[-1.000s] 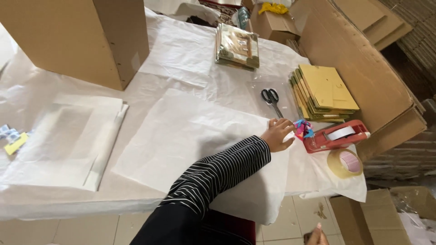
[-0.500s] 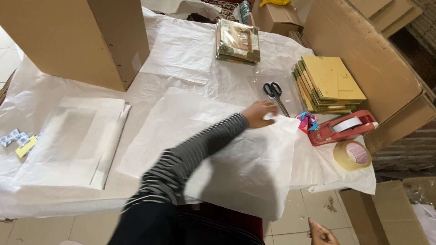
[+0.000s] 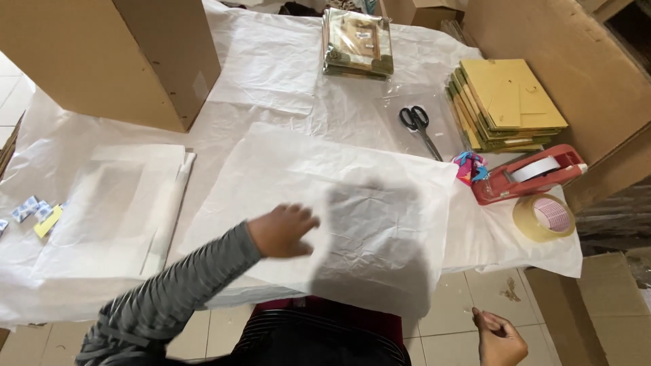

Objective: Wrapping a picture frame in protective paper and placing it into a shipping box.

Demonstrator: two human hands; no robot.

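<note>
Left grip (image 3: 283, 230): fingers spread wide, palm flat on the white tissue sheet (image 3: 352, 203), holding nothing.
Right grip (image 3: 500, 335): low beside the worktop (image 3: 271, 68) edge, off the sheet, fingers loosely curled; I cannot tell if it holds something.
Sheet position: it lies flat at the middle of the worktop, near edge hanging over.
Direction: the sheet stretches right and away from the left hand.
Nearer hand: left.
Beside it: scissors (image 3: 419, 125) and red tape dispenser (image 3: 525, 177), apart to the right.

A large sheet of white tissue paper (image 3: 339, 203) lies flat and crinkled on the table, its near edge hanging over the front.
</note>
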